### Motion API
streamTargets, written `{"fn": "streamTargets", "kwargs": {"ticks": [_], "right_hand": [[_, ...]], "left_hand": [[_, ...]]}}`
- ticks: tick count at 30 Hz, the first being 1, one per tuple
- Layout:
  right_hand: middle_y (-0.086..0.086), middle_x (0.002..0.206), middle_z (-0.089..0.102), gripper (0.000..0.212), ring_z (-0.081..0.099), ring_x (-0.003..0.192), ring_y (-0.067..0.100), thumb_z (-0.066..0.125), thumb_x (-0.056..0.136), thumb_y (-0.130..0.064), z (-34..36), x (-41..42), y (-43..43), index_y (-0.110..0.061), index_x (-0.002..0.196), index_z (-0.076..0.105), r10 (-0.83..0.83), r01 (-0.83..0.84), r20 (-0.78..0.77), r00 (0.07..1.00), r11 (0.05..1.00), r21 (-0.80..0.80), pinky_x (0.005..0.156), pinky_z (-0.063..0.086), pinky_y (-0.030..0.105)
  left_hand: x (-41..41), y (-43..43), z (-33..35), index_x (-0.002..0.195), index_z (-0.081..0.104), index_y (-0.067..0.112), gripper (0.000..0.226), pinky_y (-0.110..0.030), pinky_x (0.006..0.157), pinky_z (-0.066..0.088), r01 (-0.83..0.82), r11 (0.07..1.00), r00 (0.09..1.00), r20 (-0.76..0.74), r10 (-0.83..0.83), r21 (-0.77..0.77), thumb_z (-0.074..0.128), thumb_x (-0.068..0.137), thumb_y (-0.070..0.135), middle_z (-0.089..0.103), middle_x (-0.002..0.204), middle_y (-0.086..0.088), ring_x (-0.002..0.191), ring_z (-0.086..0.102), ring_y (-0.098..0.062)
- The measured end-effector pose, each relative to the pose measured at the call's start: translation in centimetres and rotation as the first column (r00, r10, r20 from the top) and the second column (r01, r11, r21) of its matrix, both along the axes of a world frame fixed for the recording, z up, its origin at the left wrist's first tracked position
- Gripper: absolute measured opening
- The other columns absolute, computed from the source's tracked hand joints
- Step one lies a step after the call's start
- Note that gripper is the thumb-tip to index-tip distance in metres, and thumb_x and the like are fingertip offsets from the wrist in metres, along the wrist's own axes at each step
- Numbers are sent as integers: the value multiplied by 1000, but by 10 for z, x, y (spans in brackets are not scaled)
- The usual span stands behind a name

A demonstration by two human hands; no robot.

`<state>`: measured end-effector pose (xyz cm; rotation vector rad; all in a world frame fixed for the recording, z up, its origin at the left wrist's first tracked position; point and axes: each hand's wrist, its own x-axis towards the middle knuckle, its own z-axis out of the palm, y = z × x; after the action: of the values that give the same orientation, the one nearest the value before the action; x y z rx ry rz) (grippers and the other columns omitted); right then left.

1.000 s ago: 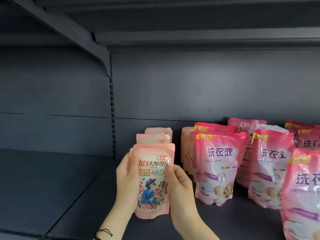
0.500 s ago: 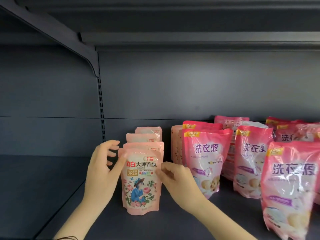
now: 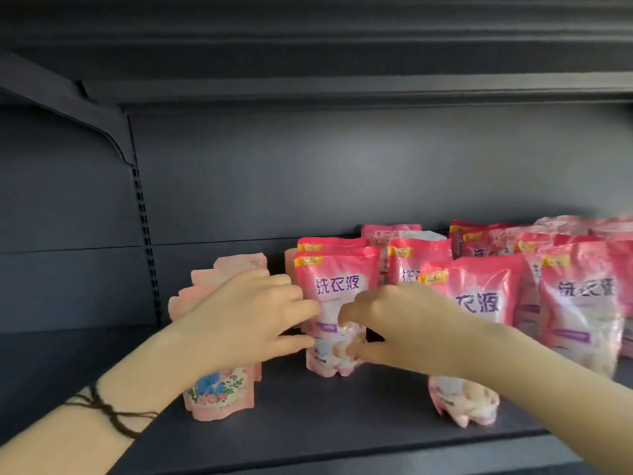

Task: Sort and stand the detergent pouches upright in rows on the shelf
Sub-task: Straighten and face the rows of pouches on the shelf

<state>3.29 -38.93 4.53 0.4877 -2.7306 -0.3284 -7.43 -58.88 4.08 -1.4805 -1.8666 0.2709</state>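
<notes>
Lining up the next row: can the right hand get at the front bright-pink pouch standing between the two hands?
Probably yes: the right hand is at the right edge of the bright-pink pouch, with nothing between them.

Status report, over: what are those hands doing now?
Left hand open, touching the pink pouch. Right hand curled on it. Pouch upright on shelf. Nothing blocking.

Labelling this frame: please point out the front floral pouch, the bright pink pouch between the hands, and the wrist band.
front floral pouch [image 3: 222, 392], head view, its printed flowers.
bright pink pouch [image 3: 337, 284], head view, its purple lettering.
wrist band [image 3: 104, 407], head view, the dark cord's crossing.
</notes>
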Motion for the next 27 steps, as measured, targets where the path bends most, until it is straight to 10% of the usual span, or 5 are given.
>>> {"fn": "streamTargets", "kwargs": {"ticks": [23, 27], "right_hand": [[-12, 109, 61, 48, 63, 99, 15, 39, 88, -64, 15, 232, 382, -36, 127, 44, -366, 381, -105, 924, 888, 258, 79, 54, 33], [-14, 114, 60, 46, 62, 97, 12, 41, 89, -63, 11, 217, 424, -40, 129, 46, -391, 401, -98, 915, 907, 128, 76, 53, 28]], "left_hand": [[185, 385, 0, 97, 66, 31, 45, -31, 66, 47, 244, 965, 969, -5, -245, 94, 34, 87, 61, 66, 84, 13, 77, 60, -11], [186, 431, -3, 111, 58, 37, 38, -33, 85, 48, 101, 980, 925, 347, -155, 170, 37, 91, 60, 59, 108, 17, 100, 55, -6]]}}
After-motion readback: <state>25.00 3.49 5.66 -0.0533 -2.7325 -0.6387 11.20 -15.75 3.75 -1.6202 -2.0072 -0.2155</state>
